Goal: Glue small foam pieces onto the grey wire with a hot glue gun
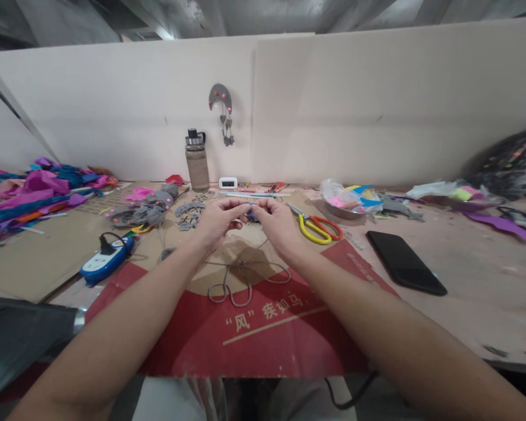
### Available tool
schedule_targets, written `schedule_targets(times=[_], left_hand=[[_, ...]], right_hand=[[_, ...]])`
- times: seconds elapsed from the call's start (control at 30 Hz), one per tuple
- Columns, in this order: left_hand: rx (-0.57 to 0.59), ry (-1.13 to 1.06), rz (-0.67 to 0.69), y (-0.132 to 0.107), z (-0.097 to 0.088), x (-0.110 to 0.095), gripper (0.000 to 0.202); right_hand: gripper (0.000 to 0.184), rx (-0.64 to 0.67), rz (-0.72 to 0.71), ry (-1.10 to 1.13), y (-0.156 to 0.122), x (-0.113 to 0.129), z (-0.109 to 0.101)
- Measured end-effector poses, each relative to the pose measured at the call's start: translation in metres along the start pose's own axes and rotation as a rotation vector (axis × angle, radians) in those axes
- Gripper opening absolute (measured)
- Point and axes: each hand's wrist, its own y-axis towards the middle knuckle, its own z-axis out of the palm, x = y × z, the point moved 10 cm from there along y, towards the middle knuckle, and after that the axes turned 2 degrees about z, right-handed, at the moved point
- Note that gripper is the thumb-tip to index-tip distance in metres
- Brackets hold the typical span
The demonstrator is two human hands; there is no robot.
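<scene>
My left hand (222, 221) and my right hand (272, 221) meet above the middle of the table, fingertips pinched close together. Between them shows a bit of a small dark-blue piece (253, 217), mostly hidden by the fingers. A thin grey cord (242, 264) lies in loose loops below, and one strand rises towards my right hand. Grey felt cut-outs (189, 215) lie just left of my left hand. To the right of my right hand rest scissors (318, 228) with yellow and orange handles, blades partly apart.
Red-and-brown cardboard (263, 356) covers the near table. A black phone (405, 263) lies right, a blue power strip (107, 260) left. Behind stand a bottle (197, 164), a small clock (228, 183) and a metal bowl (348, 210) of scraps. A grey moon ornament (221, 99) hangs on the partition.
</scene>
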Motion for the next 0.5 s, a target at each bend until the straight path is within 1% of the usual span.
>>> schedule_targets(times=[0.1, 0.27, 0.33, 0.5], left_hand=[[0.000, -0.008, -0.006, 0.001, -0.001, 0.000, 0.022], [-0.034, 0.001, 0.039, 0.005, -0.009, -0.001, 0.018], [-0.044, -0.002, 0.043, 0.006, -0.010, -0.001, 0.017], [-0.026, -0.021, 0.034, 0.006, -0.006, 0.003, 0.019]], right_hand=[[0.018, 0.011, 0.001, 0.006, 0.000, -0.001, 0.002], [0.018, 0.141, 0.028, 0.107, 0.000, -0.005, 0.018], [0.018, 0.149, 0.043, 0.138, 0.000, -0.007, 0.020], [0.018, 0.155, 0.083, 0.203, -0.002, -0.010, 0.021]])
